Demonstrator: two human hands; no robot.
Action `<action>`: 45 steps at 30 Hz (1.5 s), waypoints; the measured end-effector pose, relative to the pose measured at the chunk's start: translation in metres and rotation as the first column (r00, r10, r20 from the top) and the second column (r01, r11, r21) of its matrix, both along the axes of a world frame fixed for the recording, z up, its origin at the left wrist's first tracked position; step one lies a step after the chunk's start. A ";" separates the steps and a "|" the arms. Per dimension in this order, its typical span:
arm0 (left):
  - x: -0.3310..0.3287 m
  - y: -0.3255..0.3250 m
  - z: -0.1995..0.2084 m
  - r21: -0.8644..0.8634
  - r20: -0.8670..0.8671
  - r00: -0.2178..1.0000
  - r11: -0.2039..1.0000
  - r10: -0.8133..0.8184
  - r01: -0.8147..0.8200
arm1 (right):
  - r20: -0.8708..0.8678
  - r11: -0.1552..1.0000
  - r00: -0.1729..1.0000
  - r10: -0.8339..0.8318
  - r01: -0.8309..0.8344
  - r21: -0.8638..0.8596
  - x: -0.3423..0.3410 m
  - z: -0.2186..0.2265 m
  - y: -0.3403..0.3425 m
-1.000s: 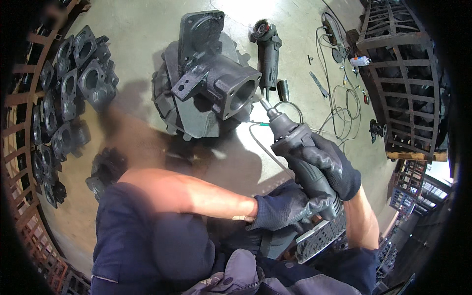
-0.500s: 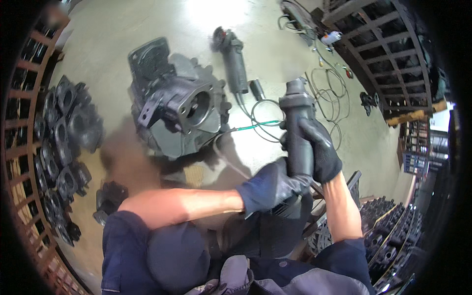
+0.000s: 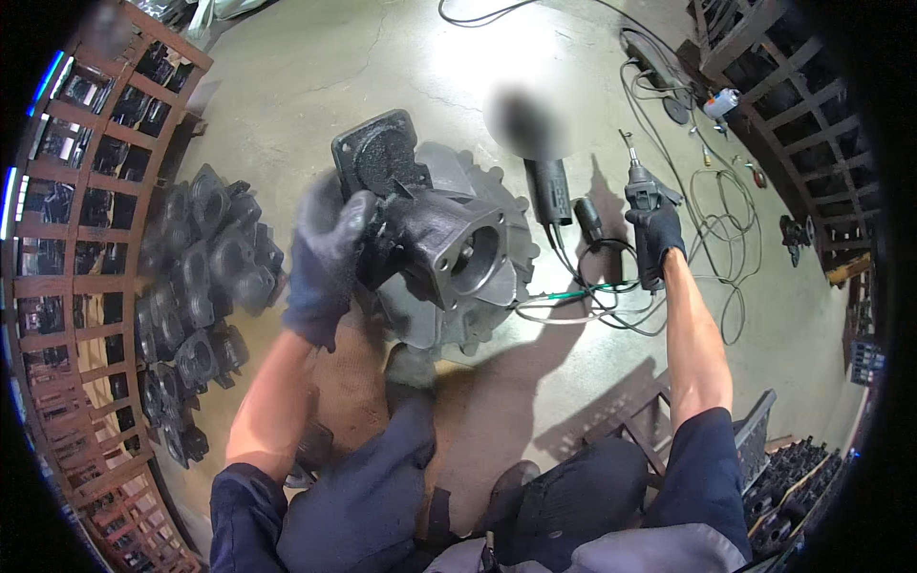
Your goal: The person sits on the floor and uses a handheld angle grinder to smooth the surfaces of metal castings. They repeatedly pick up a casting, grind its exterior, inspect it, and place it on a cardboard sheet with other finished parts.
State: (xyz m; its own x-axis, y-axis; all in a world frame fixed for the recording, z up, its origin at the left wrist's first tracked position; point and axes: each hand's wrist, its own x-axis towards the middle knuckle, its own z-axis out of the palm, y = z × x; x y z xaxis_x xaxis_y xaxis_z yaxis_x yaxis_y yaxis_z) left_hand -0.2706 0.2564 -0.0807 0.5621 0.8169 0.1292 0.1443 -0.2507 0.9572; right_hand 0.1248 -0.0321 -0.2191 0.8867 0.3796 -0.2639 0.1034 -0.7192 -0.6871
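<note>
A dark metal casting (image 3: pixel 430 234) with an open round bore and a square flange rests tilted on a toothed grey disc (image 3: pixel 519 244). At its left side my gloved left hand (image 3: pixel 330 253) is closed round the casting's edge, the thumb on top and the other fingers partly hidden. Out to the right, my gloved right hand (image 3: pixel 659 237) is wrapped round the dark body of a die grinder (image 3: pixel 644 189), whose thin metal shaft points away from me. That tool is held apart from the casting.
A second grinder (image 3: pixel 550 191), its head blurred, lies beyond the disc with a short black cylinder (image 3: pixel 587 220) beside it. Cables and hoses (image 3: pixel 731 215) coil on the right. Several dark castings (image 3: pixel 196 277) crowd the left floor beside a slatted rack (image 3: pixel 72 258).
My left hand has left the grinder and taken hold of the casting. My right hand has carried the grinder outward to the right, and its shaft now points away.
</note>
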 end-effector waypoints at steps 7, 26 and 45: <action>0.031 0.002 -0.005 -0.608 -0.110 0.989 0.794 -0.099 0.011 | 0.142 0.978 0.990 -0.016 0.045 -0.204 0.008 -0.014 0.013; 0.043 -0.122 0.195 -0.978 0.110 0.987 0.189 0.115 0.087 | -0.660 0.620 0.744 0.106 0.469 0.629 -0.272 0.237 -0.003; -0.067 -0.308 0.484 -0.443 0.194 0.755 0.630 -0.627 0.638 | -0.540 0.534 0.798 -0.269 0.590 0.606 -0.361 0.700 -0.153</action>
